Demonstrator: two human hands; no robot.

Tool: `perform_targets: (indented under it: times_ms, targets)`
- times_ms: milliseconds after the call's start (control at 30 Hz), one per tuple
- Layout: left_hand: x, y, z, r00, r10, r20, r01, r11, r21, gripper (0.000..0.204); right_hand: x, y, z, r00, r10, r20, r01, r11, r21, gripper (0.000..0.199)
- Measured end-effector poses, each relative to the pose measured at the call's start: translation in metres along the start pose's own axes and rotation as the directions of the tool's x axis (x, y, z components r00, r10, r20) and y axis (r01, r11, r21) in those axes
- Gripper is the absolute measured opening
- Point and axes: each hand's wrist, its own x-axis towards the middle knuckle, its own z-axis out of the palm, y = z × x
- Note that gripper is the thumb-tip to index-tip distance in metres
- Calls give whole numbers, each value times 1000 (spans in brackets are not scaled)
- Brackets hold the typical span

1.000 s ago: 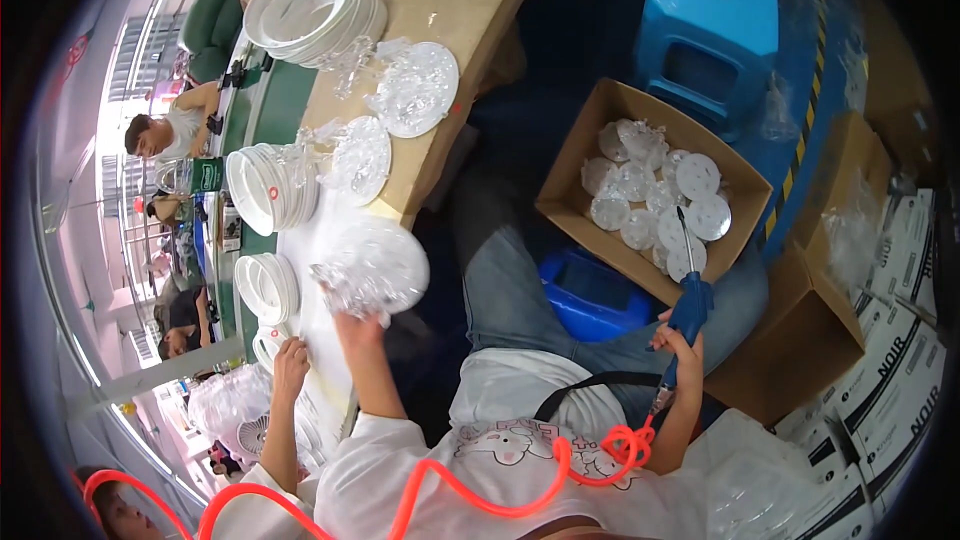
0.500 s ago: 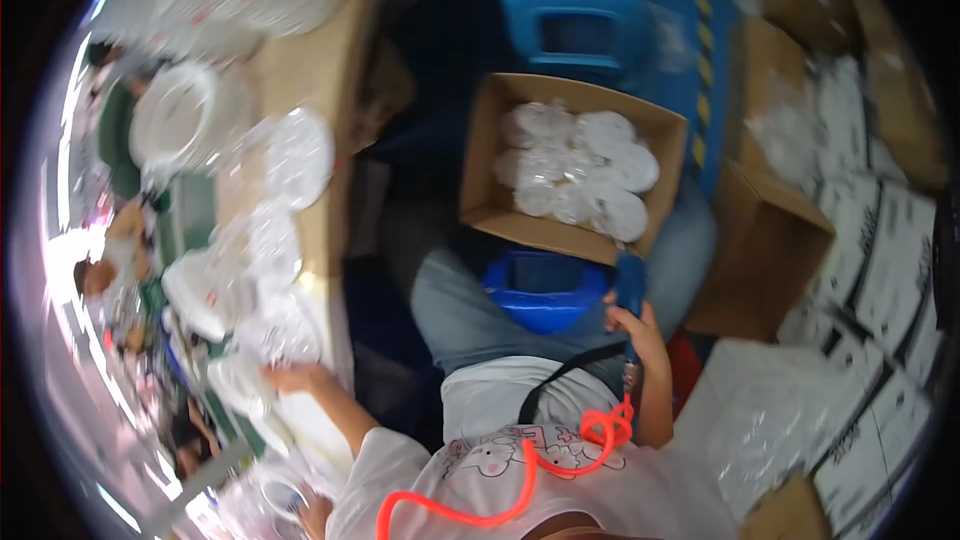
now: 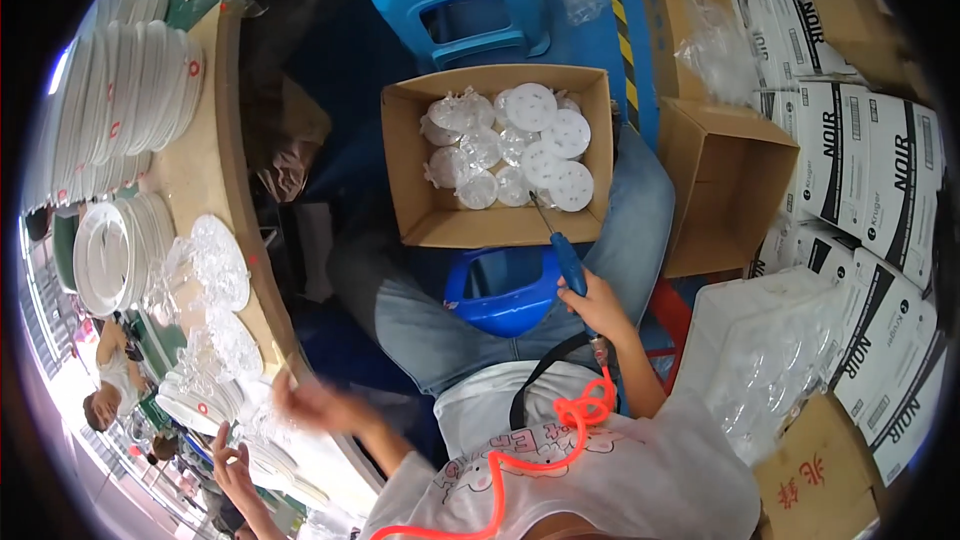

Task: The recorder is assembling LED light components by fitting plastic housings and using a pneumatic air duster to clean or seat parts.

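My right hand (image 3: 598,307) grips a blue-handled pneumatic tool (image 3: 566,258) whose thin tip points into an open cardboard box (image 3: 428,202) resting on my lap. The box holds several round white and clear plastic discs (image 3: 548,154). An orange coiled air hose (image 3: 560,430) runs from the tool across my white shirt. My left hand (image 3: 318,405) is blurred at the table edge, near clear plastic lids (image 3: 215,270); nothing shows in it and its fingers look spread.
A wooden table (image 3: 205,175) at the left carries stacks of white plates (image 3: 120,110) and clear lids. A blue plastic stool (image 3: 470,0) stands beyond the box. Open and printed cartons (image 3: 730,180) crowd the right. Another person's hand (image 3: 232,455) shows at lower left.
My left hand has let go of the clear lid it held over the table and drawn back to the edge. The tool tip has moved up into the box. My head has turned right.
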Motion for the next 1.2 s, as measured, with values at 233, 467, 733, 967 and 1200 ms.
perform_targets:
  times_ms: [233,467,733,967,1200]
  targets:
    - [-18,13,258,890,139,435,33,930,-365,74,18,8,-5,996,42,-80,-46,998,-48,24]
    - [-15,26,477,532,288,796,-557,827,73,107,58,35,-10,978,180,-107,-178,984,22,22]
    - [-7,-11,582,350,246,904,-775,618,132,99,86,45,-8,944,325,-64,-314,939,139,23]
    - [-6,-32,599,355,313,881,-792,601,106,107,102,34,-9,925,380,4,-375,911,175,23]
    - [10,-25,567,298,448,843,-679,720,-142,105,102,19,-18,940,340,-28,-331,930,160,23]
